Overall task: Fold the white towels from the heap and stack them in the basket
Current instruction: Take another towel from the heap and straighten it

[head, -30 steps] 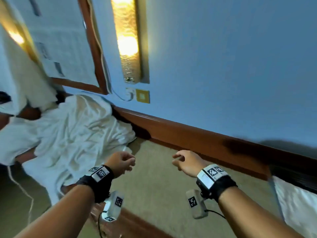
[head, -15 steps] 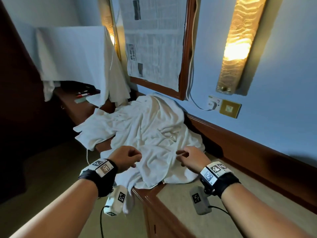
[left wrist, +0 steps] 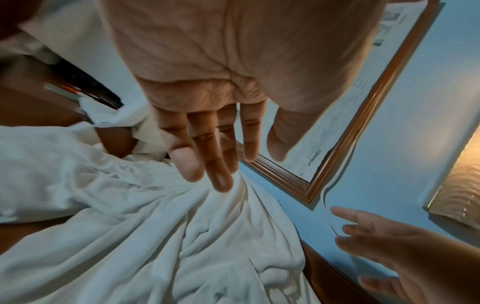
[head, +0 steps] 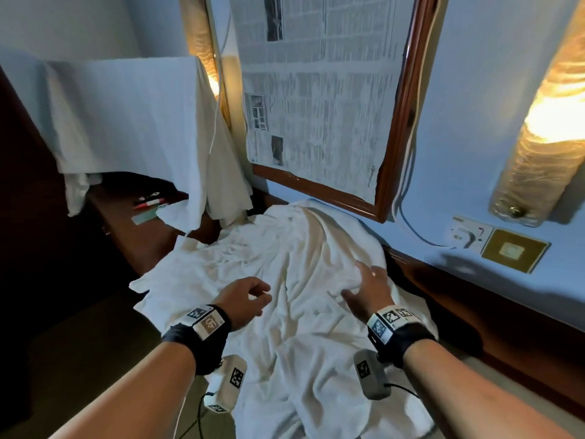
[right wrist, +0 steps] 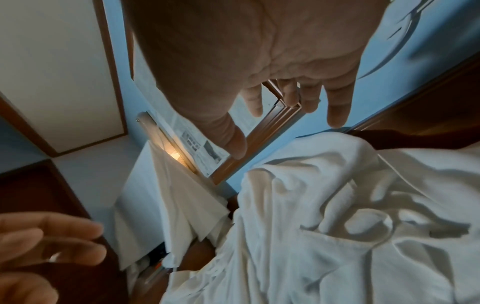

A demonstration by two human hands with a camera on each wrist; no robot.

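Observation:
A crumpled heap of white towels [head: 285, 274] lies on a wooden counter against the blue wall, also filling the left wrist view [left wrist: 155, 236] and the right wrist view [right wrist: 337, 226]. My left hand [head: 250, 296] hovers over the heap's near left part; its fingers [left wrist: 221, 174] are stretched out and hold nothing. My right hand [head: 367, 286] is spread over the heap's right side, its fingers [right wrist: 336, 115] apart and empty. Whether it touches the cloth I cannot tell. No basket is in view.
A wood-framed panel covered with newspaper [head: 316, 106] hangs behind the heap. A white cloth [head: 126, 115] drapes over something at the left, with pens [head: 148, 201] under it. A lit wall lamp [head: 544, 128], a socket [head: 468, 234] and a white cable are at the right.
The view swung from the bare wall onto the heap. Both hands moved forward over the towels and went from loosely curled to outstretched.

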